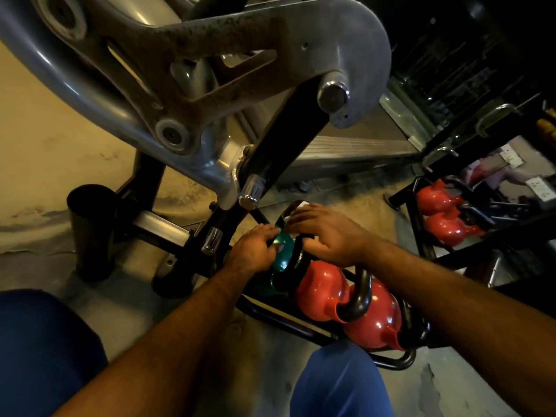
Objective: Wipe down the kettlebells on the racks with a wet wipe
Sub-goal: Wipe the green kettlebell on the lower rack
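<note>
A low black rack (288, 322) on the floor holds a green kettlebell (281, 251) and two red kettlebells (323, 291) (374, 320) with black handles. My left hand (254, 246) rests on the green kettlebell's left side, fingers laid over it. My right hand (326, 230) lies over the green kettlebell's top and handle. A small bit of white wet wipe (302, 204) shows under its fingertips. How the fingers hold the wipe is hidden.
A large grey exercise machine (192, 85) with a black frame overhangs the rack at the back left. A second rack (421, 236) with more red kettlebells (436, 200) stands at the right. My blue-clad knees (340, 383) are at the bottom, over concrete floor.
</note>
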A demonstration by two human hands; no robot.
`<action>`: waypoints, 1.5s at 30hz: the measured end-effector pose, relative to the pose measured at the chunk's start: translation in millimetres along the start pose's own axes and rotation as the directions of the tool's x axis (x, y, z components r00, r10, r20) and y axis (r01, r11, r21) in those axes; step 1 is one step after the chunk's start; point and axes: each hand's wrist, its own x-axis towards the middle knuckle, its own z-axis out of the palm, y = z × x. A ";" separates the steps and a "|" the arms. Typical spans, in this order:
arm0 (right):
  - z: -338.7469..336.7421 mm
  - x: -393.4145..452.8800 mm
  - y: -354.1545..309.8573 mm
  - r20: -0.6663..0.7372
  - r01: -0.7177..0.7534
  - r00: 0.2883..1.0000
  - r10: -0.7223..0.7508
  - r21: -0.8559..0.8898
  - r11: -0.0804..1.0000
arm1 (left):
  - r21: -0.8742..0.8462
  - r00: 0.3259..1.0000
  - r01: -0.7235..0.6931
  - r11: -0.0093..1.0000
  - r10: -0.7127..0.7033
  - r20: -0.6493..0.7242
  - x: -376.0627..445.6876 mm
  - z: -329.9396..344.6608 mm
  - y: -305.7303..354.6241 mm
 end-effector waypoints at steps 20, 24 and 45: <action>20.6 -31.0 -7.7 -0.149 0.145 0.977 -0.150 -0.043 0.988 | 0.060 0.998 -0.051 0.997 0.052 -0.024 -3.1 0.9 -1.2; 24.3 -31.9 -12.5 -0.206 0.116 0.971 -0.121 -0.036 0.993 | 0.014 0.998 -0.039 0.999 0.039 -0.043 -2.6 1.5 -3.8; 101.9 -51.5 -19.5 -0.303 0.241 0.865 -0.400 -0.449 0.861 | -0.091 0.994 -0.085 0.992 0.078 -0.079 -8.8 5.9 -4.4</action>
